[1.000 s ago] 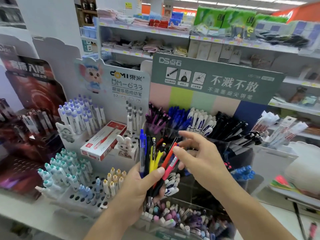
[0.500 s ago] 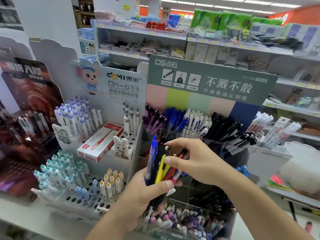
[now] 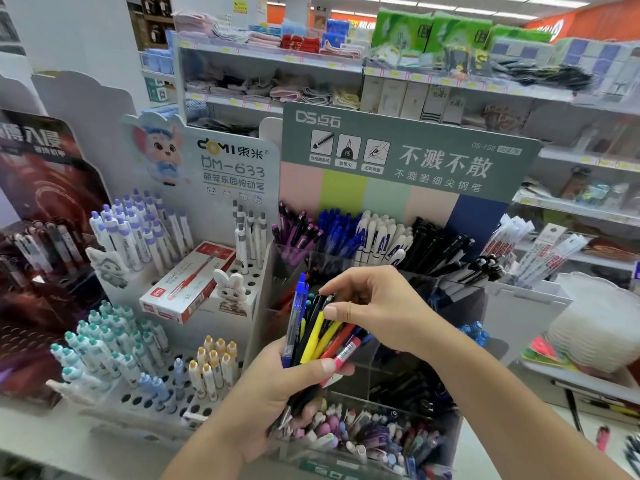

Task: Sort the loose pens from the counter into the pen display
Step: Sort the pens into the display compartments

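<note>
1. Head view is showing a bundle of loose pens (image 3: 318, 334) standing fanned out in the left hand (image 3: 277, 393), tips down, directly in front of the clear pen display (image 3: 408, 386).
2. Bundle is mixing colours: a blue pen (image 3: 294, 323) at the left edge, a yellow pen (image 3: 313, 337) beside it, black barrels in the middle, red and pink ones leaning right.
3. Left hand is gripping the bundle low down, fingers curled round the barrels and thumb lying across the front.
4. Right hand (image 3: 377, 306) is reaching in from the right over the bundle's upper ends, thumb and forefinger pinching the top of a black pen (image 3: 323, 306) in the middle; other fingers are curling loosely behind.
5. Both hands are hovering above the display's front compartments; the lowest bin is holding a jumble of pastel-capped pens (image 3: 349, 434).
6. Back row of the display is carrying purple, blue, white and black pens under a green header card (image 3: 408, 154).
7. White peg-hole stand (image 3: 156, 396) to the left is holding teal, purple and yellow-capped pens, with a red pen box (image 3: 188, 282) lying on it.
8. Forearms are blocking much of the display's middle compartments.
9. Shelves of folded cloths and packets are running along behind.
</note>
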